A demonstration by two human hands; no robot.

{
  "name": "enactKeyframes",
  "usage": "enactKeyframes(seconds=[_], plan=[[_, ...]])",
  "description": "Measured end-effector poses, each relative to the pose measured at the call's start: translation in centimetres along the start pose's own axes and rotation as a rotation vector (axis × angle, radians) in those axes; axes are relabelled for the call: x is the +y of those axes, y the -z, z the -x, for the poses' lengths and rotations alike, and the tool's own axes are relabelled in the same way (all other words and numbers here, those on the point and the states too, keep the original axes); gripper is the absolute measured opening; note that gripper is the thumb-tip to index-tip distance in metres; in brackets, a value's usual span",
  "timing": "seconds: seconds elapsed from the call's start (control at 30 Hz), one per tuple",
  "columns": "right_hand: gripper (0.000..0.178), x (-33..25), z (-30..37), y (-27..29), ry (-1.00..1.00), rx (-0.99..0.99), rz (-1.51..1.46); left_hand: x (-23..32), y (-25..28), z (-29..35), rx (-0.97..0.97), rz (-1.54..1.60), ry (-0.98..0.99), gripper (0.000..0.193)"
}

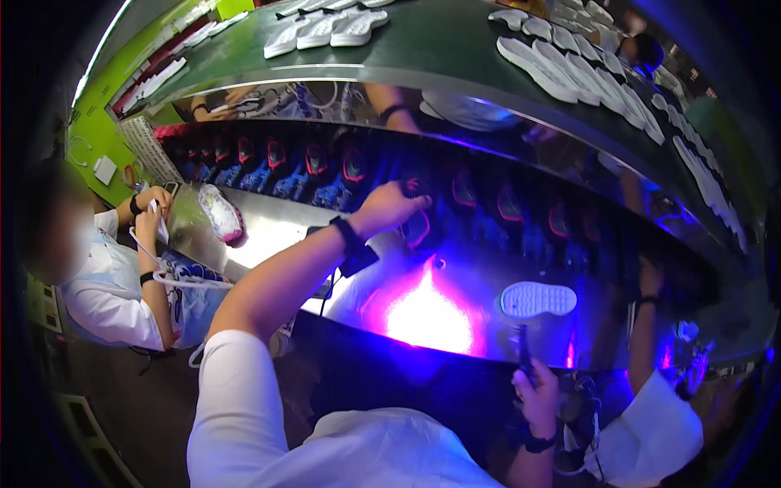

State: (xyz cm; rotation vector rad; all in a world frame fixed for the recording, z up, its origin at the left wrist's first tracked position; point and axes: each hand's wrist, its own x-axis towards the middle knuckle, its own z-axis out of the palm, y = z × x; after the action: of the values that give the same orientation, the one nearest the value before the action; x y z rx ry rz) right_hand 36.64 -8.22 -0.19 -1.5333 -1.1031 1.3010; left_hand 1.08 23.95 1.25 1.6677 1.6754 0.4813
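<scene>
My left hand (389,208) reaches across the bench with its fingers curled on the top of a dark shoe upper (416,229) with a pink-edged collar. That shoe upper stands at the row of similar ones, and its lower part is lost in dark and glare. In my right hand (537,400), near the bench's front edge, is a slim dark-handled tool (523,350) pointing away from me. Its tip is too dark to name its kind. Just beyond the tip, a white shoe sole (538,300) lies on the metal bench.
A row of dark shoe uppers (316,159) lines the bench's back. White soles (561,71) lie on the green belt (439,49) above. Blue-violet light and a bright glare (429,319) fall mid-bench. A wrapped shoe (220,213) lies left. Co-workers sit left (122,276) and right (651,431).
</scene>
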Motion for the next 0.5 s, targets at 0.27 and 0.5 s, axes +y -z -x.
enactKeyframes(seconds=[0.27,0.5], plan=[[0.035,0.1,-1.7,1.8,-0.055,0.230,-0.064,-5.9,0.4,-18.7,0.186,-0.494,-0.054,0.054],[0.033,1.6,-3.7,2.4,-0.113,0.263,-0.022,-0.7,-7.3,-22.9,0.472,-0.551,-0.444,0.047]])
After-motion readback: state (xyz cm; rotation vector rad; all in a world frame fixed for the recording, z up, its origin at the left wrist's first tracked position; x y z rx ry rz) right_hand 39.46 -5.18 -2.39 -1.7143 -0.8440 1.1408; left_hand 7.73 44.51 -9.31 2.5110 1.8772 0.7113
